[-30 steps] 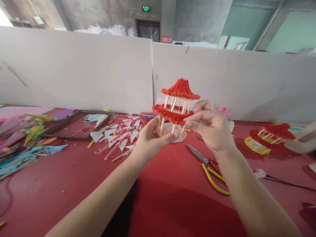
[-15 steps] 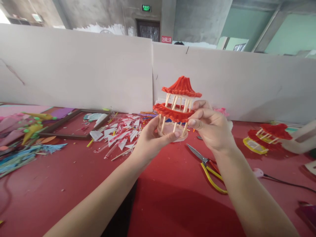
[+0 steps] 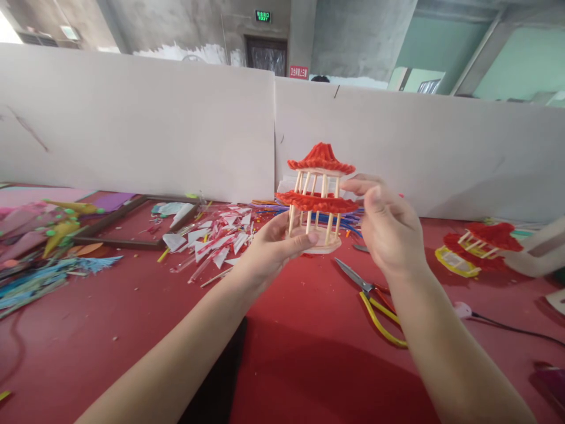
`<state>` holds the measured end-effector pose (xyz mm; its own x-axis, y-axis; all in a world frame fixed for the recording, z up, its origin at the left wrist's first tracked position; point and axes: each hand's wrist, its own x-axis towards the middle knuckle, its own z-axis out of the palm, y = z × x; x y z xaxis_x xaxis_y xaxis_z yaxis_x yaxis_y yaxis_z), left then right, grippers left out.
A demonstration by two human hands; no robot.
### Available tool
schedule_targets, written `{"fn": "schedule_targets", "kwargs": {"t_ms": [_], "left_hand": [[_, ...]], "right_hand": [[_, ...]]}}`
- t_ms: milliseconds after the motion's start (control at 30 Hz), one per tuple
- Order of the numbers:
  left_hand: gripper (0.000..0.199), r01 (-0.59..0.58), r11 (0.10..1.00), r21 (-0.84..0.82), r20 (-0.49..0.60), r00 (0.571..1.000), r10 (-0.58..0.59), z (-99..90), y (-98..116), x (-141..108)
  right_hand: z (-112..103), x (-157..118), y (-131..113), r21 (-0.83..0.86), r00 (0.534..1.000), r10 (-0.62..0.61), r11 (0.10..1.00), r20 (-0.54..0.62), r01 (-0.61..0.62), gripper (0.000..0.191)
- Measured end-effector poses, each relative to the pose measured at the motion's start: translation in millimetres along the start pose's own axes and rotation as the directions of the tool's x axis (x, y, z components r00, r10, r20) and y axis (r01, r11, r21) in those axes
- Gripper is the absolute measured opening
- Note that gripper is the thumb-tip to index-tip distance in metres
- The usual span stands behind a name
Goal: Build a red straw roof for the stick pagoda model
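Observation:
A small model pavilion (image 3: 316, 203) stands upright in the air above the table, with two red fuzzy roof tiers on pale stick pillars and a pale flat base. My left hand (image 3: 282, 241) grips it low down, thumb over the base and fingers behind the lower pillars. On its other side is my right hand (image 3: 391, 229), its fingertips beside the upper pillars and the thumb lifted away from the model. Whether those fingertips touch a pillar I cannot tell. Below my right hand, yellow-handled scissors (image 3: 368, 294) lie on the red table (image 3: 309, 365).
A second red-roofed pavilion (image 3: 483, 244) with a yellow-edged base leans at right, near a pink-tipped tool (image 3: 462, 310) on a black cord. Wrapped white-and-red pieces (image 3: 225, 235), a brown frame (image 3: 119, 242) and blue strips (image 3: 57, 277) lie left. A white partition (image 3: 141, 126) closes the back.
The pavilion has turned and straightened from a tilt to nearly upright in my left hand. My right hand has loosened from the lower roof, its thumb now raised off it.

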<state>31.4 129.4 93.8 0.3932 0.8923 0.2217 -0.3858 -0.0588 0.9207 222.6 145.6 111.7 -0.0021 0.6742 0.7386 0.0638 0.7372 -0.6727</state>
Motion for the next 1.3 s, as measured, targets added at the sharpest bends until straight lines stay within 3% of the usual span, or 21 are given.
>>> {"fn": "schedule_targets", "kwargs": {"t_ms": [167, 333, 600, 1000, 1167, 1300], "left_hand": [[0.047, 0.008, 0.998, 0.056, -0.090, 0.996, -0.003, 2.4, -1, -1], [0.046, 0.001, 0.995, 0.101, -0.181, 0.983, 0.017, 2.7, -7, -1], [0.045, -0.026, 0.998, 0.055, -0.143, 0.989, 0.034, 5.0, -9, -1], [0.050, -0.008, 0.997, 0.073, -0.213, 0.977, 0.023, 11.9, -2, -5], [0.049, -0.053, 0.989, 0.137, -0.227, 0.970, 0.083, 11.5, -2, -6], [0.053, -0.088, 0.991, 0.099, -0.216, 0.970, 0.108, 14.1, -2, -7]], "right_hand": [[0, -5, -11, -0.182, 0.997, -0.046, 0.982, 0.065, 0.057, 0.012], [4, -7, -9, -0.234, 0.996, -0.081, 0.968, 0.042, 0.088, 0.003], [8, -9, -10, -0.250, 0.992, -0.106, 0.961, 0.064, 0.119, 0.009], [25, -18, -8, -0.213, 0.984, -0.149, 0.969, -0.097, 0.126, 0.012], [18, -14, -9, -0.168, 0.973, -0.230, 0.960, -0.024, 0.223, 0.011], [12, -13, -13, -0.258, 0.963, -0.270, 0.929, 0.014, 0.264, 0.008]]}}
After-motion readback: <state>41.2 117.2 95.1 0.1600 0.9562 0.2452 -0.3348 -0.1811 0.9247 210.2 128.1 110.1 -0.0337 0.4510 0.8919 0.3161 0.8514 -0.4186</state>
